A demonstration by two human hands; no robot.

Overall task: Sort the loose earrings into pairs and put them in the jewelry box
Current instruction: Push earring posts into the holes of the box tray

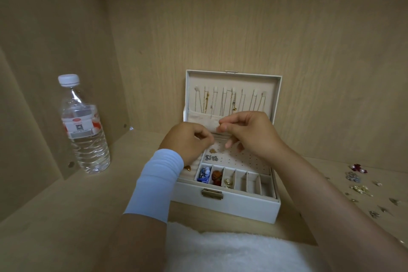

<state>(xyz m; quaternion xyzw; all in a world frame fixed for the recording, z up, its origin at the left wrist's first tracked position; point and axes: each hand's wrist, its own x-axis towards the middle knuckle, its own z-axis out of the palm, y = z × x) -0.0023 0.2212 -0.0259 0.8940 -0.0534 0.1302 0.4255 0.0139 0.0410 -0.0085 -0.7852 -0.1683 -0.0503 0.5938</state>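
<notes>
Setting: a wooden shelf [66, 216] inside a pale cabinet, seen from above and in front.
Jewelry box [242, 207]: white, at the middle of the shelf and towards its back edge. It is open, and its lid [234, 81] stands upright against the back wall.
Lid contents: thin necklaces [234, 99] hang in a row above a cloth pocket [203, 119].
Earring panel [240, 160]: a perforated beige board in the back half of the box. It carries a gold flower stud [212, 151] and, just in front of it, a silver pair [211, 157].
Front compartments: blue earrings [204, 175] lie in the leftmost, amber ones [216, 176] in the next, and gold ones [228, 181] in the third. The compartments to the right look bare.
Clasp [211, 194]: brass, on the middle of the box's front wall.
Loose earrings [357, 185]: scattered on the shelf near its right edge, well apart from the box. A dark red flower piece [358, 169] lies farthest back.
Left hand [189, 139]: over the box's back left corner, with a pale sleeve [156, 183] on the wrist. The fingers are curled and their tips drawn together. Whether they hold anything is too small to tell.
Right hand [249, 132]: over the panel, with thumb and forefinger pinched near the lid pocket. Any item between them cannot be made out.
Water bottle [85, 130]: clear with a white cap, upright near the shelf's left back corner.
White fluffy cloth [231, 252]: at the front edge, below the box.
</notes>
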